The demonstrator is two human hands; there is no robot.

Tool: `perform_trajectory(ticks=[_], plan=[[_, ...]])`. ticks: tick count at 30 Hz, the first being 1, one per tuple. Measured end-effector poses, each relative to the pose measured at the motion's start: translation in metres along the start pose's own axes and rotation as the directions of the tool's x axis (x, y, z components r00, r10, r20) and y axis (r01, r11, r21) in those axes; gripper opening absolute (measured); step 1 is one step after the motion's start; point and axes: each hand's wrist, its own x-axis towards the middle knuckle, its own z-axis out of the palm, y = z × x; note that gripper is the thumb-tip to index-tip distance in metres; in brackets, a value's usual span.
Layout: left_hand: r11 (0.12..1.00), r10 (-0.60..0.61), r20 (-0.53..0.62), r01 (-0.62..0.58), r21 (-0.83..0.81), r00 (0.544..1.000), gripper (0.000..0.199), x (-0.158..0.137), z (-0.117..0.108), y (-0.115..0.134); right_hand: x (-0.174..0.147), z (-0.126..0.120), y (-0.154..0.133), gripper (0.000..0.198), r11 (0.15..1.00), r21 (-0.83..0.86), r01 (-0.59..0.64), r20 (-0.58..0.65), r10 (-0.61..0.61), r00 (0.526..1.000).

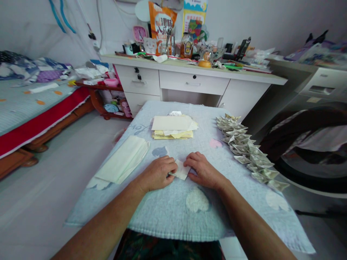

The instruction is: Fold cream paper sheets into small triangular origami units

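Note:
A small folded piece of pale paper (pixel 181 170) lies between my hands on the cloth-covered table. My left hand (pixel 160 172) has its fingers curled and closed on the paper's left edge. On the opposite side, my right hand (pixel 202 169) pinches the right edge between thumb and fingers. Beyond them rests a stack of cream and yellow paper sheets (pixel 173 124). To the left is a fanned pile of pale green paper (pixel 123 159). Rows of folded paper pieces with pointed ends (pixel 248 151) run along the table's right side.
A blue patterned cloth (pixel 168 213) covers the table. Behind it stands a white desk (pixel 193 81) crowded with jars, a clock and an orange bag. On the right is a front-loading washing machine (pixel 322 90), and a bed (pixel 40 97) is at the left.

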Motion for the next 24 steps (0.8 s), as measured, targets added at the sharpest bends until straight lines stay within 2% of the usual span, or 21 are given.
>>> perform_trajectory(ticks=[2, 10, 14, 19, 24], plan=[[1.0, -0.005, 0.006, 0.005, -0.02, 1.0, 0.013, 0.0, 0.001, -0.001, 0.0, 0.001, -0.002, 0.03, 0.999, 0.028, 0.019, -0.002, -0.019, 1.0], [0.996, -0.039, 0.008, 0.04, -0.078, 0.999, 0.007, 0.0, 0.0, -0.002, 0.003, 0.006, 0.002, 0.016, 0.992, 0.126, 0.023, 0.006, -0.024, 1.0], [0.989, -0.076, -0.006, 0.075, -0.127, 0.997, 0.009, 0.002, 0.001, -0.003, 0.003, 0.008, 0.008, 0.004, 0.986, 0.159, -0.055, -0.021, 0.059, 0.998], [0.965, -0.171, 0.007, 0.169, -0.203, 0.985, 0.007, 0.003, 0.0, -0.003, 0.004, 0.011, 0.011, 0.007, 0.976, 0.151, -0.157, -0.025, 0.162, 0.986], [0.956, -0.209, 0.022, 0.209, -0.206, 0.978, 0.017, 0.004, -0.003, -0.002, 0.007, 0.016, 0.009, 0.013, 0.962, 0.104, -0.253, -0.04, 0.259, 0.965]])
